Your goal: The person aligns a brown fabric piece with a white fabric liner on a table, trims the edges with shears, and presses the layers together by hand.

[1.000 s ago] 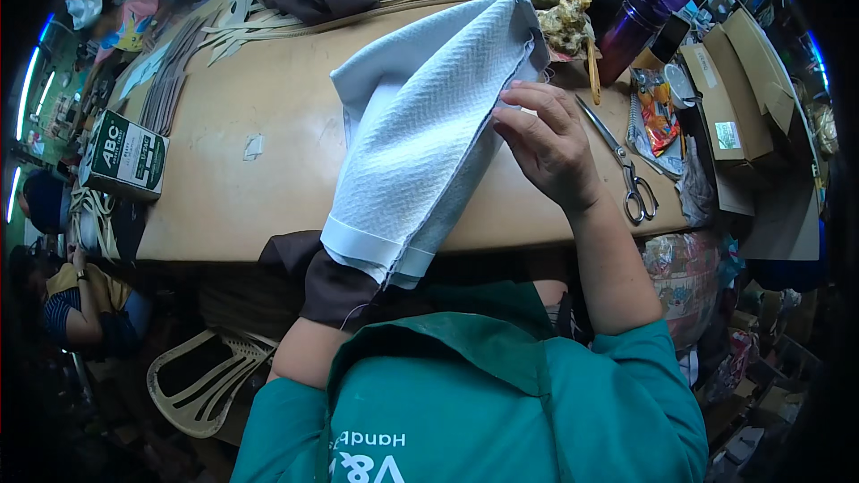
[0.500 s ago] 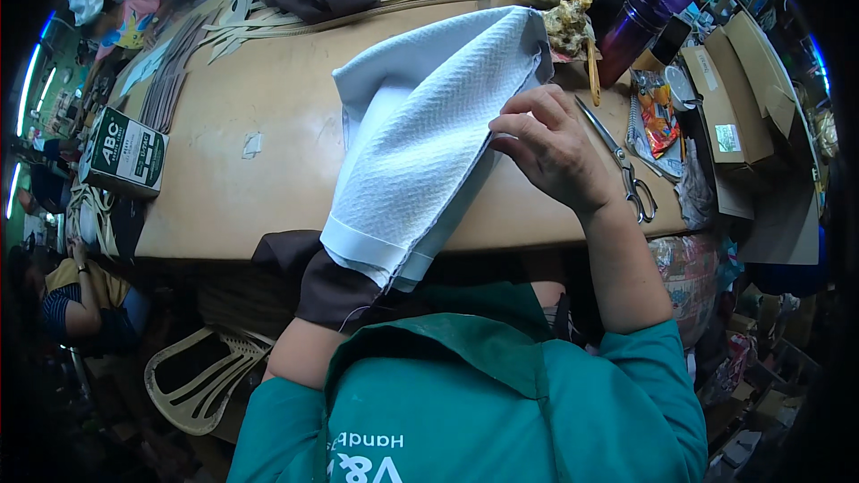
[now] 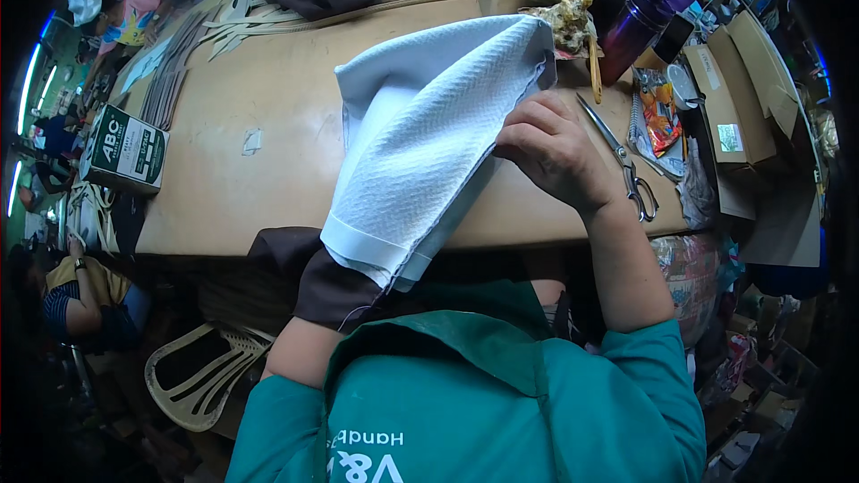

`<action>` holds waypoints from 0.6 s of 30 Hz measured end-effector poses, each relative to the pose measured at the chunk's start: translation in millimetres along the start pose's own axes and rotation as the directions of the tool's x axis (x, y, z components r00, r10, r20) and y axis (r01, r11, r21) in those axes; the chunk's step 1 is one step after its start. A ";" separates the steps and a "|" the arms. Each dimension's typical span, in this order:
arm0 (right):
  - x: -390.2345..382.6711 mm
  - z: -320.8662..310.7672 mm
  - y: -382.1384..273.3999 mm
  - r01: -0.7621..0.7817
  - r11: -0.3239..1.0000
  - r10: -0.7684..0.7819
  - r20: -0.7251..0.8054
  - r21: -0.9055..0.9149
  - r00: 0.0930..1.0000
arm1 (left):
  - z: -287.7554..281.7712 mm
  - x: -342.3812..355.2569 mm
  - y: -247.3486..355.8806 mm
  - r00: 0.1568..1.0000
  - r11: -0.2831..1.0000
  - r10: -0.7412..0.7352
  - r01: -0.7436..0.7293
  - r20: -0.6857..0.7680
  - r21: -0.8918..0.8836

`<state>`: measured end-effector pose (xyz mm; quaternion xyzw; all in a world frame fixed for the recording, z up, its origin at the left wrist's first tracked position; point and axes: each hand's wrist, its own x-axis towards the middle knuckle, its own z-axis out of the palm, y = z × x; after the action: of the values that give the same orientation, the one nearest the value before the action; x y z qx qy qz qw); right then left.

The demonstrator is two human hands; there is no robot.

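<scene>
A white textured bag piece (image 3: 420,143) with a dark brown fabric lining (image 3: 340,291) at its near end is draped over my left forearm. It stands raised and slanted above the table. My left hand is hidden inside it, so its fingers do not show. With fingertips pinched together, my right hand (image 3: 550,148) grips the right seam edge of the piece, about midway along. Beside that hand, on the right, lies a pair of metal scissors (image 3: 622,152).
On the tan table (image 3: 242,197) stand a green and white box (image 3: 123,150) at left and a purple bottle (image 3: 635,27) at far right. Beige straps (image 3: 358,0) lie at the back. Cardboard boxes (image 3: 743,107) flank the right edge. Another person (image 3: 85,295) sits at far left.
My right hand has shifted slightly to the right and downward, its fingers curling closer together on the seam edge. The top of the white piece has dipped a little.
</scene>
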<state>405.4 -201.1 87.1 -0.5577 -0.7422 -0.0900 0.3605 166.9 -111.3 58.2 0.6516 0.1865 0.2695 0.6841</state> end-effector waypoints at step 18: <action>-4.6 0.4 -15.2 0.004 0.999 -0.006 0.041 0.042 0.999 | 16.9 34.8 -6.4 0.995 0.996 0.072 -0.074 0.064 0.044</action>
<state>392.2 -209.9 87.9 -0.5499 -0.7527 -0.0639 0.3563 205.3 -103.4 56.6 0.6816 0.1473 0.2694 0.6642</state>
